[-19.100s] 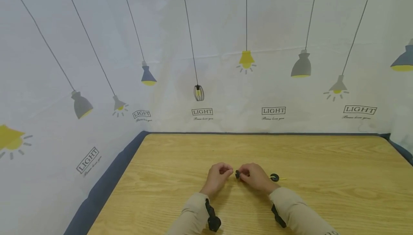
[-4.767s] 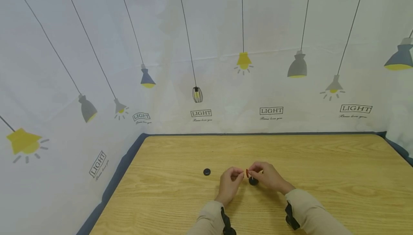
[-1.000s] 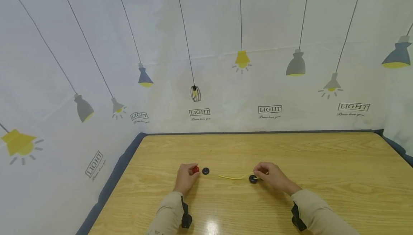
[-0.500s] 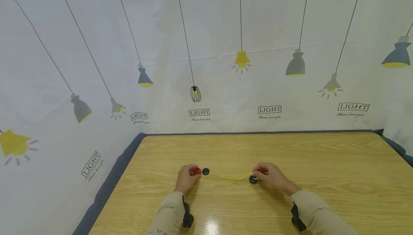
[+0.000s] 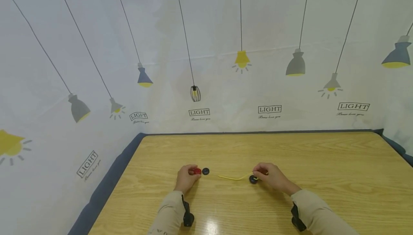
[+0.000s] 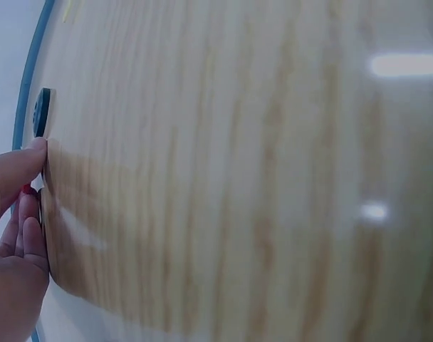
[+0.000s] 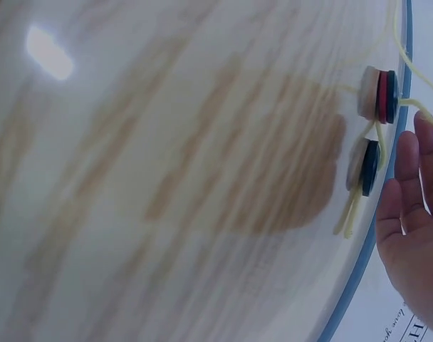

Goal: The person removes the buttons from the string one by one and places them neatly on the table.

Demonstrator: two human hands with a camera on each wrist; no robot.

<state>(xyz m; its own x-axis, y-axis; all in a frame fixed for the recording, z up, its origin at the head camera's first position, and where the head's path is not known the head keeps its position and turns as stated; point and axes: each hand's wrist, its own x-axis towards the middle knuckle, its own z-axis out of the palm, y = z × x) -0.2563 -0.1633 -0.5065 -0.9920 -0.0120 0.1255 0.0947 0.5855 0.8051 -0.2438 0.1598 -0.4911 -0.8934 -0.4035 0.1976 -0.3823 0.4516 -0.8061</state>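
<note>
At left in the head view, my left hand holds a red button on the table between thumb and fingers. A dark button lies just right of it. My right hand pinches a yellow string, one end of which trails left across the wood. That string runs through a dark button below the fingertips. In the right wrist view this dark button sits over a red one, with another dark button beside them, also on the string.
The wooden table reaches back to a wall cloth printed with lamps. Dark blue edging shows along its left side. Black wrist devices are worn on both sleeves.
Since several seconds ago, my left hand has moved left, now with a red button, and the string is stretched out. In the last second, the red button shifted slightly nearer the dark one.
</note>
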